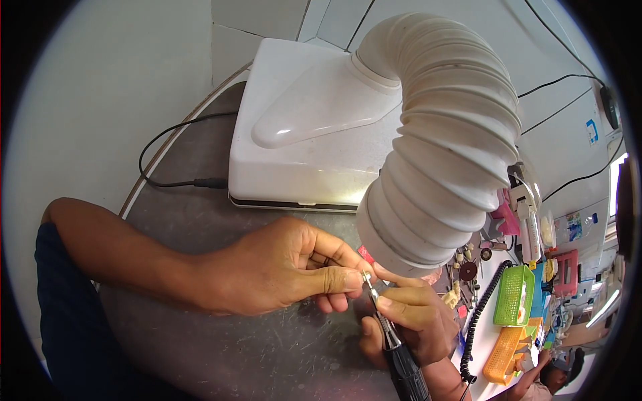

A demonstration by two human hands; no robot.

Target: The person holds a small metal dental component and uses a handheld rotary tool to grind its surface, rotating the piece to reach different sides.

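Observation:
My left hand (281,267) reaches in from the left, with thumb and fingers pinched on a tiny whitish piece (366,275), too small to make out fully. My right hand (421,314) is wrapped round a rotary handpiece (405,371) with a black body and a metal nose. The thin tip of the tool meets the piece or lies right beside it; contact is hard to tell. Both hands are close together over the dark grey worktop (267,354), near the mouth of a white corrugated hose (455,134). A small red item shows just behind the fingertips.
A white box-shaped unit (301,167) carries the hose and has a black cable (174,184). To the right lie loose burs and discs (468,270), a coiled black cord (476,327), a green basket (513,294) and an orange basket (501,354). Another person (552,374) is at lower right.

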